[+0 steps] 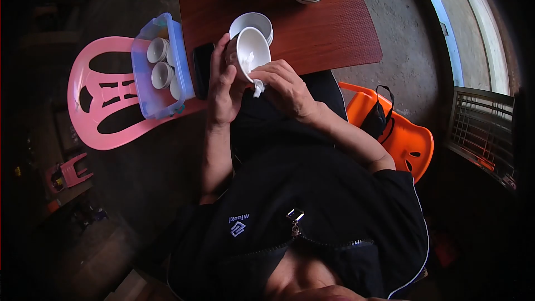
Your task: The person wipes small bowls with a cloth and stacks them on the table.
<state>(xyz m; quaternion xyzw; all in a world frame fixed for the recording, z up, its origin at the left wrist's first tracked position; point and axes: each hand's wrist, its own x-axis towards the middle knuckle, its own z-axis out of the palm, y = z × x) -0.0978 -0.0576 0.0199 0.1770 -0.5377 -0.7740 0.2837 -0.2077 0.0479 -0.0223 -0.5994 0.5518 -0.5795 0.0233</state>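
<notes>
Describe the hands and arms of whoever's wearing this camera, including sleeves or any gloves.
The left hand and right hand are ungloved, and no watch or bracelet shows at either wrist. The forearms are bare. Above them are short black sleeves; thin white piping runs along the right one, while the left is too dark for detail.

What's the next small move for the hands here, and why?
I'd probably sweep the crumpled white tissue-like wad a little further along the rim of the round white bowl. The left hand supports the bowl, tilted with its inside showing, while the right hand holds the wad at the near rim, and similar white material shows inside.
</notes>
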